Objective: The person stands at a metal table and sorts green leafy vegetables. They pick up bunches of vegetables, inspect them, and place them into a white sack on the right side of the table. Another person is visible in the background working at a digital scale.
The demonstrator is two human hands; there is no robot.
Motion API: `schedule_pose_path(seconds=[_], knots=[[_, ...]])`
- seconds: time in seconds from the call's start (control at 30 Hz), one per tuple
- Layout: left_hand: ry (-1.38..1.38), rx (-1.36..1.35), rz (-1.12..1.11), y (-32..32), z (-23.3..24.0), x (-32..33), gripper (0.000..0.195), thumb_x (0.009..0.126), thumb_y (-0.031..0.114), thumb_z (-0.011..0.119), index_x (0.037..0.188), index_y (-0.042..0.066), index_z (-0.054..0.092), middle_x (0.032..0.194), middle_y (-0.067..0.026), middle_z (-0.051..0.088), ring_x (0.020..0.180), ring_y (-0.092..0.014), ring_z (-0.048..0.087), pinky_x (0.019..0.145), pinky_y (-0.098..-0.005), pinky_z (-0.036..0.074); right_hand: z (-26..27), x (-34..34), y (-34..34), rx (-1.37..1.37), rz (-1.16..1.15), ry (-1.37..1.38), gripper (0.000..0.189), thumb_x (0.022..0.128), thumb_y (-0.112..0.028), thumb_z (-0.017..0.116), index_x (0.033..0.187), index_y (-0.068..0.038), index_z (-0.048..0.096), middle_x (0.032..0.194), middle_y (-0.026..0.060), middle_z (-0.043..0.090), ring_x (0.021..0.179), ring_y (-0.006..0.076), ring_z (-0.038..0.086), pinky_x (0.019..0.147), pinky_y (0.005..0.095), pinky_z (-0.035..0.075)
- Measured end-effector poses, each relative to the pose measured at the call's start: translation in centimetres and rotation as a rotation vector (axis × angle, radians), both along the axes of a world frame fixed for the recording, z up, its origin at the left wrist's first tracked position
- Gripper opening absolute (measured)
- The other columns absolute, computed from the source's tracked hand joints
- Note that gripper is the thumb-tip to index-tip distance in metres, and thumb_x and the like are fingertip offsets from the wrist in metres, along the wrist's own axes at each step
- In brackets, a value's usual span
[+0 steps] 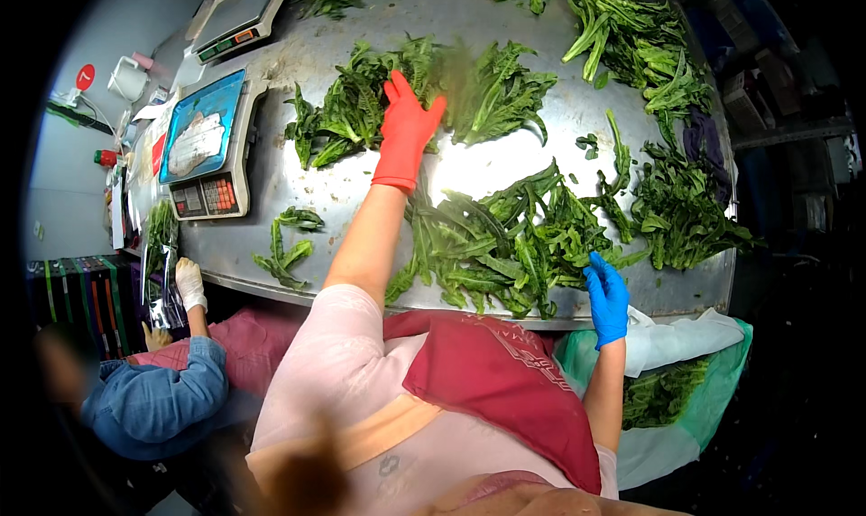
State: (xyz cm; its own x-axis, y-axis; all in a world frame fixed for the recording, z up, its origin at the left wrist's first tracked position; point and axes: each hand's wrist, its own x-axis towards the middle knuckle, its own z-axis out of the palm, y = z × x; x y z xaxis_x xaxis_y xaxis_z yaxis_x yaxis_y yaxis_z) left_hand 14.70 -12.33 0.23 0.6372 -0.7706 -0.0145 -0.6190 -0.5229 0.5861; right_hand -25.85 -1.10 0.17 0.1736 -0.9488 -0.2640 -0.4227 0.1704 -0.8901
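Note:
My left hand (406, 134), in a red rubber glove, reaches over the steel table with its fingers spread and holds nothing. It overlaps the right edge of a bunch of leafy greens (352, 107). To its right lies another bunch (500, 96), partly blurred. My right hand (607, 303), in a blue disposable glove, hovers at the table's front edge. Its fingertips are beside a loose pile of long green leaves (514, 238); whether they touch is unclear. No leaf shows in its grasp.
A weighing scale (206, 150) with a blue tray stands left on the steel table (352, 208); a second scale (240, 15) is behind it. More greens (683, 205) lie along the right edge. A lined green bag (727, 381) holds leaves. At left, a co-worker's gloved hand (191, 284) is beside bagged greens (161, 245).

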Motion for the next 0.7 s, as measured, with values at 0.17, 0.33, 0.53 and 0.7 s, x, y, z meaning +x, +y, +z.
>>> schedule_pose_path(seconds=[0.17,0.33,0.53,0.7], knots=[[-0.117,-0.300,-0.051,-0.5,-0.8,0.5,0.076,0.075,0.033,0.056,0.134,0.005,0.017,0.133,-0.0221,0.028,0.109,-0.037,0.044,0.084,-0.0424,0.041,0.4,-0.1,0.5,-0.020,0.013,-0.043,0.032,0.085,-0.008,0.051,0.115,0.002,0.050,0.110,0.0130,0.055,0.097,0.0180,0.054,0.085,0.0282,0.042],[-0.077,-0.324,0.041,-1.1,-1.4,2.6,0.055,0.079,0.030,0.057,0.122,0.000,0.041,0.117,-0.0223,0.048,0.107,-0.036,0.046,0.087,-0.0392,0.039,-0.9,-0.8,0.4,-0.006,0.032,0.014,0.031,0.085,-0.009,0.051,0.114,0.002,0.051,0.110,0.0135,0.056,0.099,0.0184,0.054,0.086,0.0282,0.042],[-0.094,-0.045,-0.058,0.2,3.2,3.7,0.070,0.078,0.048,0.051,0.122,-0.004,0.038,0.105,-0.0261,0.054,0.098,-0.036,0.052,0.082,-0.0407,0.042,-0.7,-0.6,0.4,-0.014,0.066,0.013,0.033,0.086,-0.009,0.052,0.117,0.000,0.049,0.110,0.0076,0.055,0.091,0.0128,0.054,0.079,0.0247,0.044],[-0.186,-0.214,-0.138,3.7,5.2,1.9,0.044,0.081,0.037,0.049,0.112,0.006,0.049,0.093,-0.0160,0.060,0.082,-0.033,0.057,0.069,-0.0392,0.046,-0.7,-0.5,0.7,0.003,-0.001,-0.036,0.032,0.085,-0.010,0.052,0.114,0.002,0.051,0.109,0.0137,0.056,0.098,0.0174,0.054,0.085,0.0279,0.042]])
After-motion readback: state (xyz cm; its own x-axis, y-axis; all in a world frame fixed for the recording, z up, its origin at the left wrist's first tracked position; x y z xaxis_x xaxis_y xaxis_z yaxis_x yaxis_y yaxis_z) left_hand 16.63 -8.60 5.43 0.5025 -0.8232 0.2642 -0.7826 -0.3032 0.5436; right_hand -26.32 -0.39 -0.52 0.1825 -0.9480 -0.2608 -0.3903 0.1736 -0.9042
